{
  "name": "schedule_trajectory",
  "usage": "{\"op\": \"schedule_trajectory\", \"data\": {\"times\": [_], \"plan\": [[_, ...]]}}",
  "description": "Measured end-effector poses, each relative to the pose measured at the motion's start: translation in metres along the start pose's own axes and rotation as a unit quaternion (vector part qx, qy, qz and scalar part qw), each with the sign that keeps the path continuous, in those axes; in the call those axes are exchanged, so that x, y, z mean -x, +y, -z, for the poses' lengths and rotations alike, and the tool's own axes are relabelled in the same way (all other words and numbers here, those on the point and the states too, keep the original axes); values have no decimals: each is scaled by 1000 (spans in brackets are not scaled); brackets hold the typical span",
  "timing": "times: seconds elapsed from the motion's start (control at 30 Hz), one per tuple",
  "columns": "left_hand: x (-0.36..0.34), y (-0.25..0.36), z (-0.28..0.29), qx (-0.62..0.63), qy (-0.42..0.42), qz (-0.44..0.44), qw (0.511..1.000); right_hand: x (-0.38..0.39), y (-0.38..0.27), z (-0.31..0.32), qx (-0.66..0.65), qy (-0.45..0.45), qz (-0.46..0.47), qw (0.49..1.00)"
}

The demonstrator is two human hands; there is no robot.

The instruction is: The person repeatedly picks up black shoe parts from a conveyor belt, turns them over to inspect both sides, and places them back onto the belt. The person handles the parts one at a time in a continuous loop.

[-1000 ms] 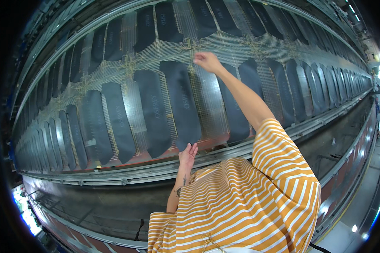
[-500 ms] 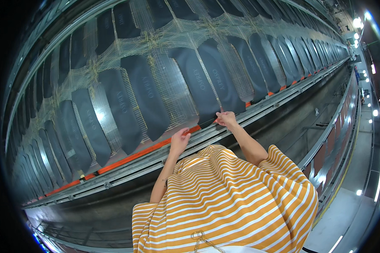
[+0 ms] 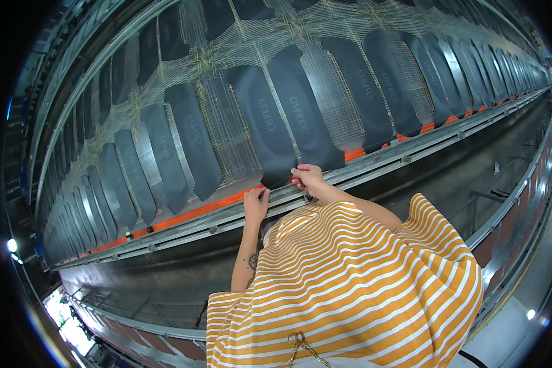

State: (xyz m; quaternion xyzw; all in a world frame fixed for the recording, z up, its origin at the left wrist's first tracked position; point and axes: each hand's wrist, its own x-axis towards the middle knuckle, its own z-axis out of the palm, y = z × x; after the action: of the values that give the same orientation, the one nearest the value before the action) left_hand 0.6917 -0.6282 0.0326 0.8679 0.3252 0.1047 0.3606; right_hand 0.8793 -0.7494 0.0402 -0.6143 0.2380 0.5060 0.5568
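Two long dark grey panels with rounded ends lie side by side on the table before me, light lettering across them and a narrow pale seam between. At the near end of this seam, my right hand pinches with thumb and fingertips closed; what lies between them is too small to make out. My left hand rests by the near corner of the left panel, over the orange strip. Its fingers are loosely bent, the thumb standing apart, and nothing shows in it.
Rows of similar panels cover the long table, with glossy sheets bearing yellow grid lines between them. A metal rail runs along the near edge. Beyond it, at right, lie a dark trough and another railing.
The view has shifted along the table. My right hand still pinches at the panels' near end, and my left hand stays close beside it at the table edge.
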Motion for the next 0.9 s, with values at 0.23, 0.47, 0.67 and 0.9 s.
{"op": "schedule_trajectory", "data": {"times": [0.23,0.47,0.67,0.9], "plan": [[-12,15,-8,11,32,150,988,-12,-13,5,-10,-46,-92,995],[-7,14,-17,-18,10,147,989,-11,-59,2,237,-142,-74,958],[-40,13,-22,532,-36,401,745,-35,-68,13,122,-234,-89,960],[-68,73,-15,549,-49,445,706,-38,-57,10,73,-158,-172,970]]}}
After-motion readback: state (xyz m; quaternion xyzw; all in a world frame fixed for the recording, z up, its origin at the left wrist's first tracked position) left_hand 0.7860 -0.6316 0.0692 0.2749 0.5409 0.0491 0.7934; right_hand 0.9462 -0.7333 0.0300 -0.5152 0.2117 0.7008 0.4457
